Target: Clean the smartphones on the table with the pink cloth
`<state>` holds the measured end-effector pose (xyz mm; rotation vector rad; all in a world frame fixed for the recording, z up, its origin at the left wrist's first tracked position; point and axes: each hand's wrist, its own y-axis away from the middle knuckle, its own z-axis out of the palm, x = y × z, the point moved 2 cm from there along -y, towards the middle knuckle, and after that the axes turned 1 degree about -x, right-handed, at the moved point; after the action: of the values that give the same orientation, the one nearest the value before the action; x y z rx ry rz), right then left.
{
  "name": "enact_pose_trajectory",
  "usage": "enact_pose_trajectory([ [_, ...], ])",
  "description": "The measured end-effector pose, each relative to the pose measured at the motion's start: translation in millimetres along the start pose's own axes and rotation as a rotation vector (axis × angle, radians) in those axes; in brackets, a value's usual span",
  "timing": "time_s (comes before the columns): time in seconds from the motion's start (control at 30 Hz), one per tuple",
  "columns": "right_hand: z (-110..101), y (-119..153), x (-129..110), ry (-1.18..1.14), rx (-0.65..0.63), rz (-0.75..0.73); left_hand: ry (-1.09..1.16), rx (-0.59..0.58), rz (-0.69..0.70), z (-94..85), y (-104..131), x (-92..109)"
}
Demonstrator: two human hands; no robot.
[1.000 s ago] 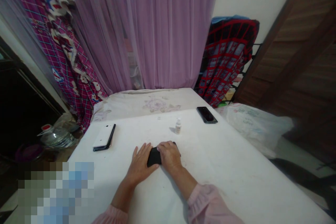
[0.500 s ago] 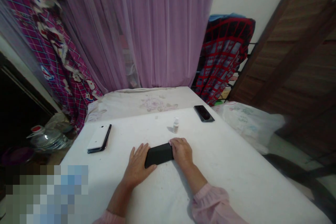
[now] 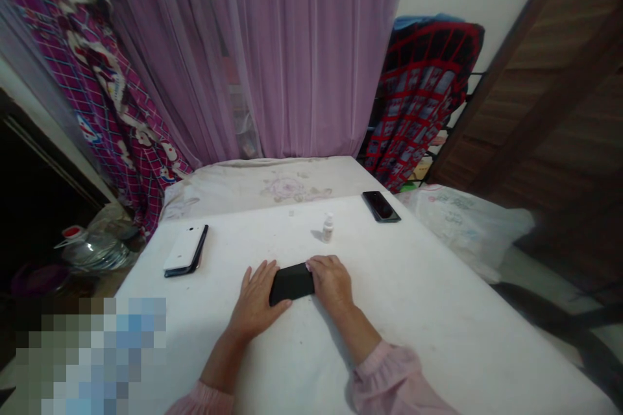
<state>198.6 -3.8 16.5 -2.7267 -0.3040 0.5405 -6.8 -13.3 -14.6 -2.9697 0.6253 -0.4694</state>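
A black smartphone (image 3: 293, 284) lies flat on the white-covered table between my hands. My left hand (image 3: 256, 298) grips its left end, thumb along the near edge and fingers at the far edge. Over the right end of the phone rests my right hand (image 3: 333, 282), its fingers curled together and pressed down. A small pale bit shows at those fingertips, too little to name. Beyond my right hand stands a small white bottle (image 3: 328, 229), upright on the table.
A white phone (image 3: 185, 249) lies on a dark one at the left of the table (image 3: 438, 311). Another dark phone (image 3: 381, 205) is near the far right edge. A plastic bag (image 3: 467, 220) sits off the right side, and a large water bottle (image 3: 95, 249) is at the left.
My right hand has slid a little left along the phone and covers more of its right end. My left hand keeps its hold. The view has shifted slightly.
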Motion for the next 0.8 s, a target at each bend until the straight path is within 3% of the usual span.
enact_pose_trajectory([
  [0.17,-8,2,28,0.017,0.032,0.101,0.008,-0.023,-0.015,-0.5,0,1],
  [0.37,-10,7,23,0.019,0.033,0.074,0.003,-0.005,-0.013,-2.8,0,3],
  [0.63,-20,45,28,-0.034,0.046,0.025,0.006,-0.014,-0.013,-1.4,0,2],
  [0.8,-17,30,25,-0.024,0.023,0.053,0.002,-0.062,-0.002,-1.7,-1,1],
])
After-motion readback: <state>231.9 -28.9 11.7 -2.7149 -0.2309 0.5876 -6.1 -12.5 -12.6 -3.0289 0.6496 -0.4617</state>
